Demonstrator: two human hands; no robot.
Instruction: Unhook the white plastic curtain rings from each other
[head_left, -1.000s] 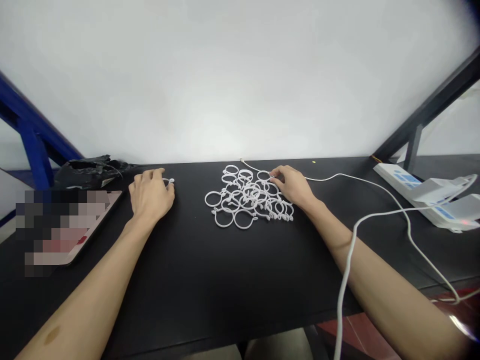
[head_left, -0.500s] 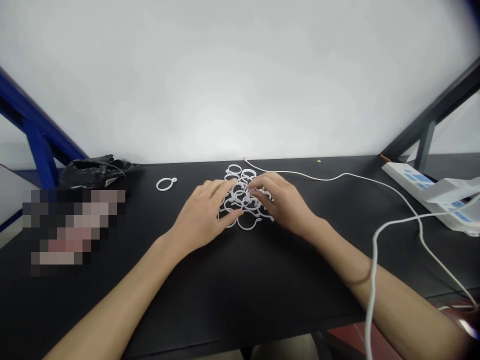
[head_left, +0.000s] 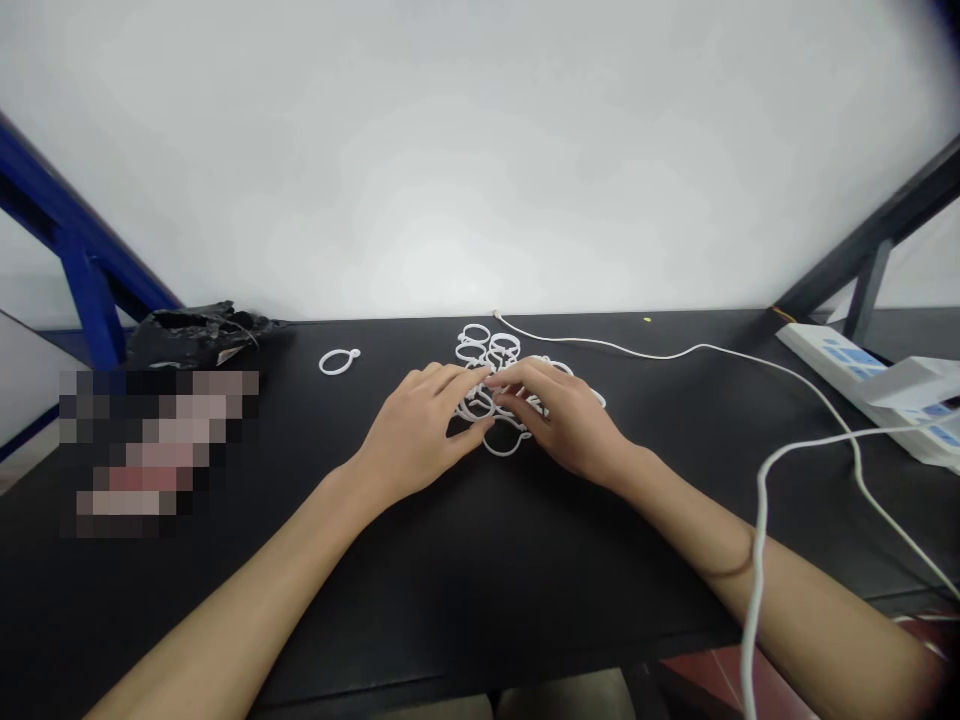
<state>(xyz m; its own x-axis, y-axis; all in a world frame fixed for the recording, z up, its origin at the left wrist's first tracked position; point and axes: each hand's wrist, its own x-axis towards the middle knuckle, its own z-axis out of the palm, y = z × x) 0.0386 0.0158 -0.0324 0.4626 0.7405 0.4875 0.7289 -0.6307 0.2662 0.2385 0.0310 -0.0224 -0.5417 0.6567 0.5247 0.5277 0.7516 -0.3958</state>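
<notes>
The left hand has gone from the lone white ring over to the pile of white rings, and the right hand has slid in from the pile's right edge to its middle. Now the two hands face each other over the pile, with their fingertips close together. The left hand's fingers are bent, and its thumb is spread away from them. The right hand's fingers and thumb curl in close to each other. I cannot tell if either hand is grasping a ring, because the fingers hide that spot. The lone ring lies flat on the black table, well to the left of the pile. It is round, so the loop has no long side, but a line from its middle through its little knob runs to the right and a bit away from the person. In the pile, the front ring sticks out toward the person, and its knob points right and a bit away. The other rings lie over one another, with their knobs pointing different ways.
</notes>
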